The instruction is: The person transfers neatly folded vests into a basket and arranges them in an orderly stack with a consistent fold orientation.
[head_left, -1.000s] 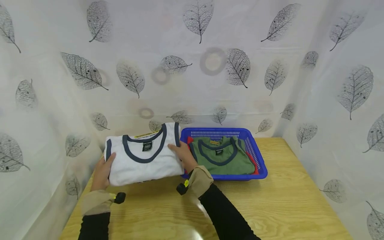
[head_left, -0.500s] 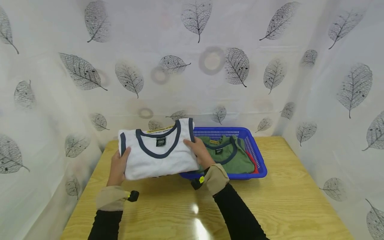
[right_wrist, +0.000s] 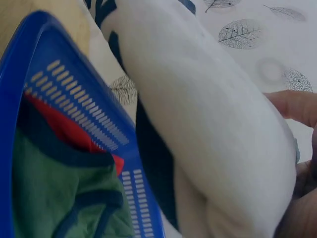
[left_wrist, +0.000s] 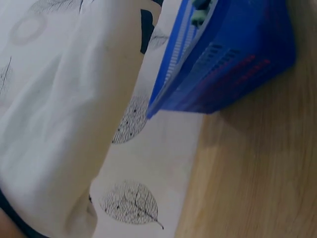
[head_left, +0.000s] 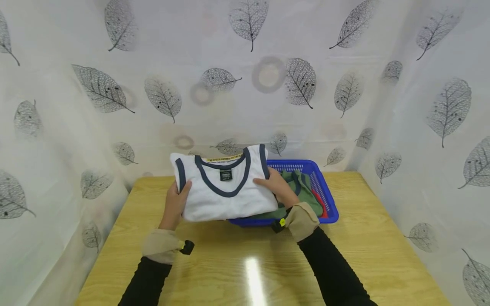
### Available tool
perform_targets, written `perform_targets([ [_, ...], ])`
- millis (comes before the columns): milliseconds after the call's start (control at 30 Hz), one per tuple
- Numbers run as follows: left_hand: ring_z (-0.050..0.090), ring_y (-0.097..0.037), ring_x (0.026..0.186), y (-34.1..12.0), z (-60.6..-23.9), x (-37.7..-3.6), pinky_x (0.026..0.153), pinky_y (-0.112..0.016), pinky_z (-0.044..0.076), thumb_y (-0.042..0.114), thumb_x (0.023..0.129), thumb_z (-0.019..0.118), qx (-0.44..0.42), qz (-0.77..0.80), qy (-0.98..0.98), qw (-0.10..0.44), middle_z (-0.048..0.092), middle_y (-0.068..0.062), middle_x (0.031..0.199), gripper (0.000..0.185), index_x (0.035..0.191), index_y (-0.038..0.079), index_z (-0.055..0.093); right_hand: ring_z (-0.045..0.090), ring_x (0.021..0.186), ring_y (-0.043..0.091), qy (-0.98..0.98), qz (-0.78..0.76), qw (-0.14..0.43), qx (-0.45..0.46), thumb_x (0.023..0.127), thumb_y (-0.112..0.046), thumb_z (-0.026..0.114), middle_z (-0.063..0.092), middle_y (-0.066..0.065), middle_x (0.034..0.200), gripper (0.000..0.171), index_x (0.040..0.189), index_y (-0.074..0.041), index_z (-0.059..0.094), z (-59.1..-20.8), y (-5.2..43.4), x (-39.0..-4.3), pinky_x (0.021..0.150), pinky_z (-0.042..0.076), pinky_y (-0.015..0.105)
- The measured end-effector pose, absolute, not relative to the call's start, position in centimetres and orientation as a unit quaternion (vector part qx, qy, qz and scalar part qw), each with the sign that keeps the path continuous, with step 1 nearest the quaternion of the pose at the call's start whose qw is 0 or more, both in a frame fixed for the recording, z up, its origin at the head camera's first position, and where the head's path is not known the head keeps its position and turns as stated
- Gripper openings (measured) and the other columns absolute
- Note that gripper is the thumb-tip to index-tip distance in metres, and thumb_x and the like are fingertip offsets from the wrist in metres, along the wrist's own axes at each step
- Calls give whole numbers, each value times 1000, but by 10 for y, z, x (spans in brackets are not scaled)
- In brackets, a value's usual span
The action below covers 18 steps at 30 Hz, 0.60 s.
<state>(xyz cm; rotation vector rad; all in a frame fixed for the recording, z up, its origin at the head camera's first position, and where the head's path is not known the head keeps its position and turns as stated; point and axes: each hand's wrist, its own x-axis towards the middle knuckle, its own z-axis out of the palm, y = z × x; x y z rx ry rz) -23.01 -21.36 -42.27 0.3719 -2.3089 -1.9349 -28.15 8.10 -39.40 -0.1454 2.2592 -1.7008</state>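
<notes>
A folded white shirt (head_left: 229, 206) with dark trim round its neck and armholes is held up off the table, tilted toward me. My left hand (head_left: 175, 204) grips its left edge, thumb on the front. On the opposite edge my right hand (head_left: 278, 187) grips it the same way. Behind and partly under the shirt stands a blue plastic basket (head_left: 330, 204), its left part hidden. Inside lies a folded green shirt (head_left: 311, 199) with dark trim, over something red (right_wrist: 64, 121). The left wrist view shows the white shirt (left_wrist: 74, 109) apart from the basket wall (left_wrist: 233, 74).
The basket stands on a pale wooden table (head_left: 367, 238) near its back edge. White sheeting with a leaf print (head_left: 214, 119) encloses the back and both sides. Each wrist carries a small black device, such as the left one (head_left: 187, 247).
Both hands have carried the white shirt to the right and slightly up, from beside the basket to in front of its left part. More of the green shirt is now covered.
</notes>
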Motion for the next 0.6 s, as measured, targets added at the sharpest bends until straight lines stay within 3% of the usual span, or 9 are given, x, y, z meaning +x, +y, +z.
perform_targets([
  [267,46,-29,121,-187,-421,-234,108,-45,34,33,95,52,102,-643,-758,44,46,-18,140,53,138,4,42,47,125,37,817,-547,169,-67,89,-19,64,41,21,143,75,149,-9,21,-388,109,-283,102,42,48],
  [600,45,-31,125,-153,-422,-247,111,-45,32,28,96,51,78,-658,-748,32,46,-19,140,49,137,3,42,41,131,38,840,-517,156,-47,90,-21,62,36,22,146,74,149,-5,20,-388,145,-286,108,36,49],
])
